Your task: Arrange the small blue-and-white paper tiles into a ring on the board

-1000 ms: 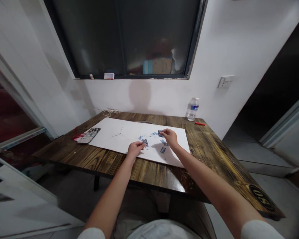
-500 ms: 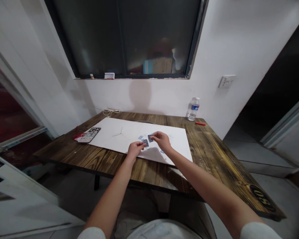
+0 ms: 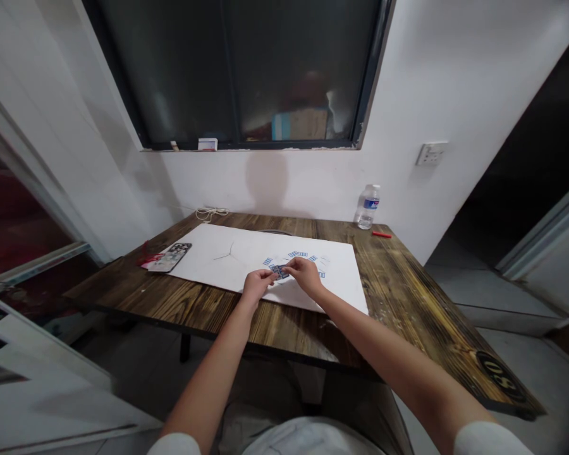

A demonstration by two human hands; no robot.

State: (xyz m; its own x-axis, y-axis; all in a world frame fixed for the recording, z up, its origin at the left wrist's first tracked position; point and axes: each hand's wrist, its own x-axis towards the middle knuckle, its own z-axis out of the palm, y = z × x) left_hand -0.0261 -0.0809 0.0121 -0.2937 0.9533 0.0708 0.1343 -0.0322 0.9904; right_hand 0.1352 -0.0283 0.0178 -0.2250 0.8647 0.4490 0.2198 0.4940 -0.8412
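Note:
My left hand pinches a small dark, blue-patterned card between thumb and fingers, just above the white board. My right hand is closed with its fingertips on a second dark card. The two cards meet or overlap; which one lies in front I cannot tell. Around the hands, several small blue-and-white pieces form a rough arc on the board. Part of that arc is hidden behind my right hand.
On the board's left end lies a patterned phone-like object beside something red. A water bottle and a red pen are at the back right of the wooden table. A pale cord lies at the back left.
My right hand has moved slightly down and left, bringing its card against the one in my left hand. More blue-and-white pieces now show behind it. My left hand has stayed in place.

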